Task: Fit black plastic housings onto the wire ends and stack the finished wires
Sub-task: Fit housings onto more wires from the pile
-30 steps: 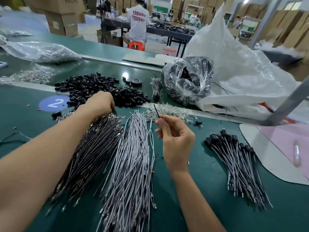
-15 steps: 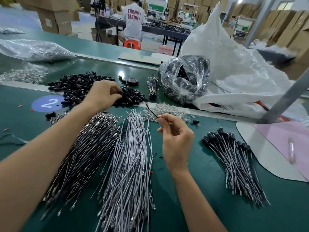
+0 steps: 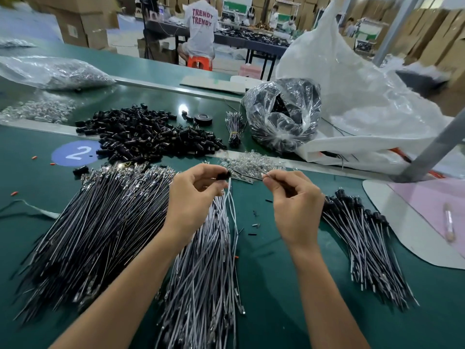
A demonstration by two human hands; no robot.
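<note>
While the green bench (image 3: 276,285) carries four stores (a dark wire pile (image 3: 100,222) at left, a pale wire pile (image 3: 206,260) at centre, a heap of loose housings (image 3: 151,134) beyond them, and the finished stack (image 3: 364,243) well to the right), both hands work above the far end of the pale pile. Left hand (image 3: 193,197): thumb and curled fingers pinch one black housing (image 3: 223,175). Right hand (image 3: 294,205): thumb and forefinger pinch a wire close to its end, the metal tip (image 3: 266,175) projecting leftward. Tip and housing are near but apart and roughly level, and the wire's long axis points toward the housing. A pale wire drops from just beside the housing; whether it is already seated cannot be told. Judged next move: a short sideways insertion, which depends on tip and opening staying in line.
</note>
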